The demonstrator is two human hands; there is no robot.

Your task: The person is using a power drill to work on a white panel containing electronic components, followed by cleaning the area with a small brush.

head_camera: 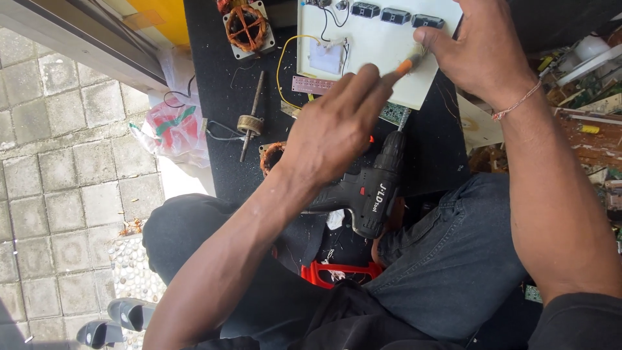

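My left hand (334,126) is curled shut around a small orange-handled screwdriver (407,63), with the forefinger stretched along the handle toward the tip, and the tip meets the white panel (382,55) near its right edge, just below the row of black rocker switches (395,15). My right hand (476,55) lies on the panel's right edge, its fingers bent together beside the tool tip; I cannot tell whether they pinch a screw or only steady the board. The panel sits at the far side of the black mat (223,129), with a yellow wire (285,55) looping off its left edge and a small green circuit board (394,115) peeking out under its near edge. To do this well, I judge the tool should stand square to the panel, the right hand pressing the board flat so it does not slide, and the turning kept light so the tip stays seated. The black cordless drill (369,191) rests against my lap at the mat's near edge, bit pointing up toward the panel, untouched. Further left on the mat lie a rotor shaft (250,120) and a copper-wound motor stator (247,27), well apart from both hands.
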